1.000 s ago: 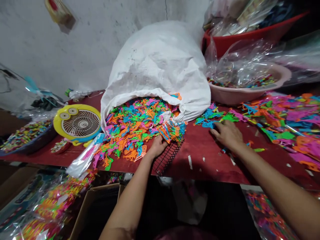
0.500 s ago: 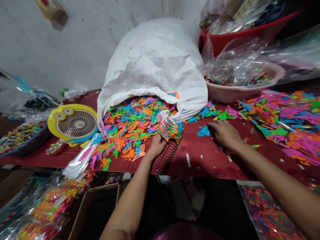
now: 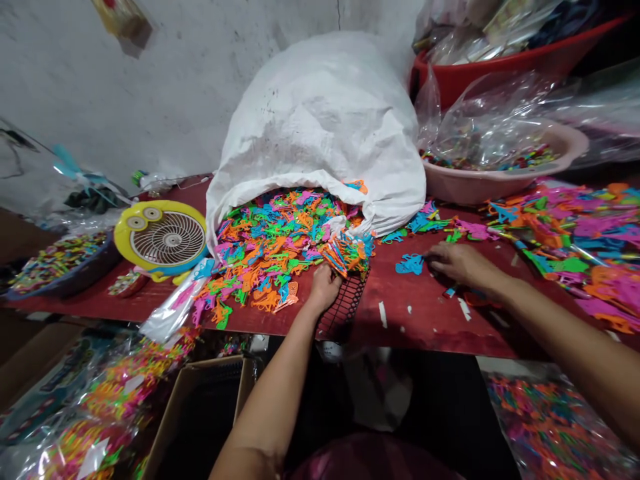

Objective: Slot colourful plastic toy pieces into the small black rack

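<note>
1. Multicoloured, fanned plastic bundle [image 3: 346, 253] is touched by the left hand [image 3: 325, 288]; its fingers are curled, but whether anything is gripped cannot be told.
2. Black wire rack [image 3: 344, 308] is partly covered by the bundle.
3. Flat blue plastic piece [image 3: 410, 264] lies just beside the half-open right hand [image 3: 457, 264]; any hold is hidden.
4. White sack [image 3: 325, 120] is rested on the red tabletop [image 3: 390, 293].

hanging packet [image 3: 123, 21] cropped, right forearm [image 3: 570, 341] cropped
</note>
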Demonstrator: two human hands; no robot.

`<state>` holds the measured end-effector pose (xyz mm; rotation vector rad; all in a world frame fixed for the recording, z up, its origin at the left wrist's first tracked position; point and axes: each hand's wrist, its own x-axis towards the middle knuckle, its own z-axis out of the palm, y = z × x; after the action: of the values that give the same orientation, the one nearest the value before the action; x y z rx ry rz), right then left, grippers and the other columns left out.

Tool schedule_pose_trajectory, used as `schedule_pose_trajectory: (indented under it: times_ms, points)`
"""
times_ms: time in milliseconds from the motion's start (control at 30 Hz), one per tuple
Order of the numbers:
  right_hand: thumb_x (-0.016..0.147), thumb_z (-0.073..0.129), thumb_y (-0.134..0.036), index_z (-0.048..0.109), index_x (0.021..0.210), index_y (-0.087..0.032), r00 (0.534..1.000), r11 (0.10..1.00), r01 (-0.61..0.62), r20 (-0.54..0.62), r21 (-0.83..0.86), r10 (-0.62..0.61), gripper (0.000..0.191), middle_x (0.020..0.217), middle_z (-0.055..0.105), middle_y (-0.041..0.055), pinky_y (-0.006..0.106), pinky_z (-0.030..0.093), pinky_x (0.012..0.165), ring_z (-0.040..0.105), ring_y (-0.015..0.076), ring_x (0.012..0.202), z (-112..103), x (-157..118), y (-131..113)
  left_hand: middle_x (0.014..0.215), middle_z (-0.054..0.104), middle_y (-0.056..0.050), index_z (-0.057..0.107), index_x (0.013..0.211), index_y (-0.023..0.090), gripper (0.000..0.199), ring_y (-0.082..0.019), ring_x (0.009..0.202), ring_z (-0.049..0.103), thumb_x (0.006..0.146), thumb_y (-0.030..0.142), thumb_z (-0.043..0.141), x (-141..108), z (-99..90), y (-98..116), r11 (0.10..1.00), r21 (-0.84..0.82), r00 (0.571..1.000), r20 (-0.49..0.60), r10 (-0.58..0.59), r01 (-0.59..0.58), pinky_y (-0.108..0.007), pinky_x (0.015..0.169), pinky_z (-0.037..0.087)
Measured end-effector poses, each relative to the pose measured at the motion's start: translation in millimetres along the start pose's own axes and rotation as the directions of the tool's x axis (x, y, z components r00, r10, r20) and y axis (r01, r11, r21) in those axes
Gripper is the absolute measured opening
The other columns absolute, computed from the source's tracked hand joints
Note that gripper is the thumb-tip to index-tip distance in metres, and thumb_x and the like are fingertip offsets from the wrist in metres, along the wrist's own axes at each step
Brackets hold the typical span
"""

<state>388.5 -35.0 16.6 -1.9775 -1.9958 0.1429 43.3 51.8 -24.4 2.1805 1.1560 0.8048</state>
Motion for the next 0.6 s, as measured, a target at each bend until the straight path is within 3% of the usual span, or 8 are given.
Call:
schedule_pose_trajectory:
  times_ms: [100, 167, 267, 367, 467, 600]
  points:
    - [0.085, 0.054, -0.025, 0.071, 0.103, -0.021, 0.999, 0.953, -0.036, -0.001, 0.301, 0.038, 0.025, 0.100, 0.073, 0.0081, 0.034, 0.051, 0.079, 0.066, 0.0217, 0.086, -4, -7, -7, 0.114, 0.068, -0.010, 0.061, 0.112, 0.015, 0.026, -0.022, 0.111, 0.061, 0.086, 0.015, 0.057, -1, 0.1, 0, 1.000, 0.018, 1.000, -0.007, -0.016, 0.016, -0.042, 0.102, 0.047]
    - [0.086, 0.054, -0.026, 0.072, 0.101, -0.021, 0.979, 0.938, -0.101, -0.136, 0.331, 0.154, 0.024, 0.102, 0.073, 0.0094, 0.036, 0.050, 0.082, 0.066, 0.0227, 0.088, -9, -13, -7, 0.113, 0.068, -0.009, 0.061, 0.110, 0.015, 0.025, -0.022, 0.110, 0.061, 0.085, 0.015, 0.057, -2, 0.6, 0, 0.999, 0.022, 1.000, -0.012, -0.025, 0.025, -0.041, 0.101, 0.048]
    - [0.083, 0.059, -0.027, 0.073, 0.103, -0.017, 0.866, 0.842, -0.240, -0.284, 0.484, 0.411, 0.026, 0.088, 0.071, 0.0093, 0.034, 0.049, 0.074, 0.063, 0.0195, 0.076, -25, -20, 1, 0.111, 0.068, -0.009, 0.062, 0.106, 0.016, 0.022, -0.022, 0.108, 0.062, 0.085, 0.014, 0.056, -5, 1.5, 2, 0.999, 0.012, 0.999, -0.027, -0.035, 0.036, -0.040, 0.099, 0.048]
    - [0.087, 0.055, -0.032, 0.065, 0.119, -0.012, 0.763, 0.686, -0.289, -0.272, 0.668, 0.587, 0.039, 0.080, 0.068, 0.0075, 0.029, 0.048, 0.060, 0.057, 0.0143, 0.059, -42, -23, 17, 0.108, 0.068, -0.008, 0.061, 0.102, 0.017, 0.018, -0.022, 0.105, 0.062, 0.086, 0.014, 0.055, -7, 2.3, 4, 0.999, -0.009, 0.998, -0.043, -0.048, 0.047, -0.039, 0.097, 0.049]
    - [0.089, 0.048, -0.031, 0.059, 0.123, -0.010, 0.730, 0.659, -0.324, -0.264, 0.678, 0.630, 0.041, 0.090, 0.069, 0.0100, 0.026, 0.048, 0.055, 0.061, 0.0133, 0.061, -54, -28, 37, 0.109, 0.068, -0.008, 0.061, 0.102, 0.018, 0.019, -0.023, 0.106, 0.062, 0.084, 0.013, 0.057, -7, 2.8, 5, 0.998, -0.023, 0.997, -0.052, -0.061, 0.060, -0.040, 0.098, 0.048]
    - [0.083, 0.053, -0.027, 0.064, 0.108, -0.011, 0.703, 0.678, -0.440, -0.245, 0.589, 0.668, 0.031, 0.071, 0.065, 0.0060, 0.024, 0.041, 0.046, 0.056, 0.0136, 0.052, -54, -38, 56, 0.105, 0.067, -0.007, 0.060, 0.099, 0.019, 0.018, -0.023, 0.104, 0.061, 0.083, 0.013, 0.057, -8, 2.9, 5, 0.997, -0.018, 0.996, -0.048, -0.077, 0.077, -0.040, 0.096, 0.048]
